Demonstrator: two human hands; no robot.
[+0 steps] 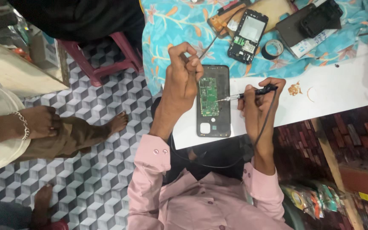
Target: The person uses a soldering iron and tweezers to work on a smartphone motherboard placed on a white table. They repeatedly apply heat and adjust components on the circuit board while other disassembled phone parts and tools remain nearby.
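**Soldering on an opened phone**

R hand (258, 100) closed around soldering iron (252, 93), tip pointing away from the fingers onto green circuit board (208, 96). L hand (184, 79) pinched shut on thin solder wire (209, 44), just above-left of board. Opened phone (213, 102) lies flat between both hands on white table (333, 96).

Your right hand (258, 100) holds soldering iron (245, 95), tip at 9 o'clock on opened phone (212, 101); left hand (183, 76) pinches wire (209, 44).

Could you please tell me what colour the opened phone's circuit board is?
Green, on the circuit board; head view.
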